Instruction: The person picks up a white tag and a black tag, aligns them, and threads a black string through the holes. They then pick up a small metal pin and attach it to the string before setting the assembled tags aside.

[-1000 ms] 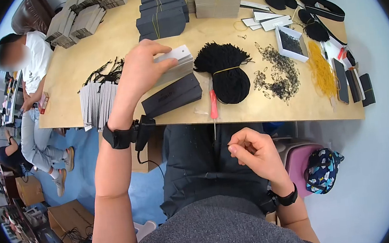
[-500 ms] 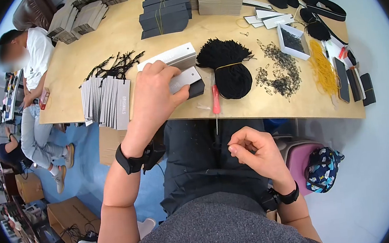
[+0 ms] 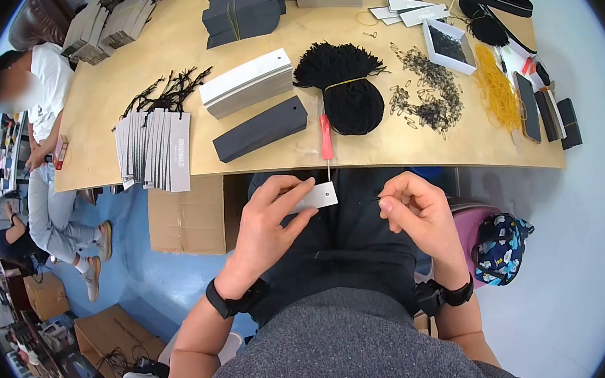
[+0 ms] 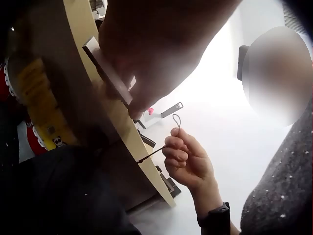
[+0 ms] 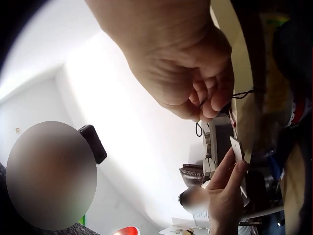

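Observation:
Over the lap in the head view, my left hand (image 3: 269,221) pinches a light hang tag (image 3: 323,196) between thumb and fingers, its punched hole at the free end. To the right, my right hand (image 3: 421,210) pinches a thin black cord. The left wrist view shows this cord (image 4: 150,156) with a small loop standing above the fingertips and a tail hanging out below the fist. The right wrist view also has the tag (image 5: 235,147), apart from the cord.
On the table stand a white tag stack (image 3: 248,81), a dark tag stack (image 3: 260,129) and a black cord bundle (image 3: 356,107). A red-handled tool (image 3: 326,136) overhangs the edge. Corded tags (image 3: 153,152) lie left; small pins (image 3: 428,97) and yellow bands (image 3: 497,90) lie right.
My left hand has come from the stacks down to the lap, bringing a tag off the dark stack. My right hand has risen slightly, and the cord end now shows at its fingertips.

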`<state>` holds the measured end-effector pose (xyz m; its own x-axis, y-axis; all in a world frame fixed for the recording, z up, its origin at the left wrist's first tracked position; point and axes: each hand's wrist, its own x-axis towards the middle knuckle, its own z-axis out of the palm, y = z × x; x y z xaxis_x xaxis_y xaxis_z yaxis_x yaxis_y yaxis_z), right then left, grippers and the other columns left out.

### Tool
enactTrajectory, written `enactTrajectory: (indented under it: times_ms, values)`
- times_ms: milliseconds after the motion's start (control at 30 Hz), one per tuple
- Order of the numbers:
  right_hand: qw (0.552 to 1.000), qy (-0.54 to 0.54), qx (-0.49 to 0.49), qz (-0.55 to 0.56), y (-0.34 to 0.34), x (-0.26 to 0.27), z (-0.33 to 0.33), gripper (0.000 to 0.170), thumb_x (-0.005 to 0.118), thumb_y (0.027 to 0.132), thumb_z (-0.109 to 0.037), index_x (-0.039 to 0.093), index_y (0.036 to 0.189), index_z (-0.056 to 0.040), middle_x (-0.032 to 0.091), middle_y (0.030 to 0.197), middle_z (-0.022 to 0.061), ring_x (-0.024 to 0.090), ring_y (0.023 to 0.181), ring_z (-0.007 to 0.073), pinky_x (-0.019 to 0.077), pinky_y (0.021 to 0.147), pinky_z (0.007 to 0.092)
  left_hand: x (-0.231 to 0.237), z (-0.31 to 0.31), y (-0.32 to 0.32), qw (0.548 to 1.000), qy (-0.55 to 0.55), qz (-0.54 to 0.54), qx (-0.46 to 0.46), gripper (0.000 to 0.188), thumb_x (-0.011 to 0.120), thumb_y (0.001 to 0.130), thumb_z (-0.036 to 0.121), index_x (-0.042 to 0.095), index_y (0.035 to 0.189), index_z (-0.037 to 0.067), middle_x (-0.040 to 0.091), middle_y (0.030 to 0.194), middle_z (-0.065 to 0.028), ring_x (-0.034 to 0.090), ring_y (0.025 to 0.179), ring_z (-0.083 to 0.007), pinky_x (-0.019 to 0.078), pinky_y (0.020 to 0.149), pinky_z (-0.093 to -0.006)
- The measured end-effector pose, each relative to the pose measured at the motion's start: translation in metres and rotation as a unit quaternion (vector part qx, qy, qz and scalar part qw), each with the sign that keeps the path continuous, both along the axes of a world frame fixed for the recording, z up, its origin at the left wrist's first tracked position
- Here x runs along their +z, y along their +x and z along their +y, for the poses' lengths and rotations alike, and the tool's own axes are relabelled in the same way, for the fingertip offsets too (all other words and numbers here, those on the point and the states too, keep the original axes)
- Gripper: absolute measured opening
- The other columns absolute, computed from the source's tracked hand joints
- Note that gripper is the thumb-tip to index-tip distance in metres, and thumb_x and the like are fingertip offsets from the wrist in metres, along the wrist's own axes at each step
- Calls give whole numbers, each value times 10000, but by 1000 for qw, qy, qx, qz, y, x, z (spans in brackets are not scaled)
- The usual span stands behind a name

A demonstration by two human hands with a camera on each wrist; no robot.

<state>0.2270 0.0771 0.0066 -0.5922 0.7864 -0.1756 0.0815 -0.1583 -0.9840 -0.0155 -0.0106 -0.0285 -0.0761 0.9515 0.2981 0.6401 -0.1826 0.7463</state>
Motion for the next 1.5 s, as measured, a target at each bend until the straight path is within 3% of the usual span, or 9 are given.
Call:
enactTrajectory:
  times_ms: [500, 567, 800, 933, 1100, 1133, 1267, 1367, 1500]
  values:
    - [999, 7, 23, -27, -28, -16, -13, 77, 653, 948, -65, 616, 971, -2, 627, 794, 0, 551, 660, 27, 450, 585, 193, -15, 9, 11, 996, -19, -77, 39, 382, 782, 760, 33, 717, 1136, 54, 699, 974, -131, 663, 843, -279, 522, 740, -346]
    - [984, 158, -10, -75, -35, -23, -14, 72, 663, 930, -52, 620, 960, -3, 624, 776, 18, 553, 651, 42, 450, 584, 208, -15, 13, 10, 992, -63, -109, 29, 360, 769, 776, 27, 716, 1131, 52, 706, 978, -137, 673, 841, -278, 525, 740, -346]
    - [958, 228, -62, -161, -41, -50, -9, 94, 679, 906, -82, 634, 929, -3, 655, 749, 100, 628, 610, 120, 480, 572, 259, -19, 21, 6, 980, -75, -183, -11, 278, 708, 831, -4, 707, 1107, 25, 707, 963, -133, 680, 842, -240, 521, 742, -318]
    - [974, 168, -61, -138, -36, -54, -15, 103, 677, 912, -92, 636, 923, 3, 653, 707, 91, 619, 584, 114, 475, 557, 261, -14, 15, -1, 971, -125, -198, -52, 204, 701, 823, -35, 706, 1026, -17, 699, 915, -105, 660, 846, -183, 508, 757, -294]
    - [990, 22, 107, -89, -33, -31, -17, 142, 684, 921, -122, 636, 966, 4, 645, 673, 45, 599, 574, 93, 457, 539, 253, -2, 6, -2, 970, -99, -190, -117, 206, 711, 768, -70, 702, 965, -13, 683, 894, -104, 651, 840, -167, 494, 715, -281]
    - [986, 27, 129, -103, -31, -27, -14, 175, 673, 933, -122, 636, 1049, 3, 669, 773, 49, 604, 622, 82, 465, 560, 247, 2, 4, -2, 967, -100, -207, -115, 215, 696, 774, -69, 699, 982, -12, 675, 896, -101, 649, 825, -182, 500, 715, -288]
    - [998, 7, 57, -26, -29, -9, -8, 268, 647, 954, -110, 607, 1191, 7, 618, 1006, 70, 597, 714, 79, 489, 627, 238, 15, 1, -4, 959, -121, -229, -117, 236, 677, 773, -70, 695, 1000, -10, 656, 891, -87, 642, 807, -190, 502, 715, -293]
    - [997, -42, 59, 3, -32, 3, -3, 254, 638, 965, -122, 613, 1179, 11, 568, 931, 43, 582, 713, 77, 490, 645, 228, 19, 1, -3, 961, -126, -217, -116, 221, 675, 778, -67, 692, 992, -11, 652, 887, -85, 635, 799, -183, 496, 713, -289]
    - [985, 127, 112, -27, -36, -9, 1, 208, 601, 1002, -180, 632, 1076, 12, 533, 843, -7, 545, 697, 58, 445, 611, 220, 20, 0, -3, 960, -129, -217, -123, 219, 672, 785, -64, 689, 995, -7, 648, 882, -85, 632, 795, -183, 492, 718, -283]
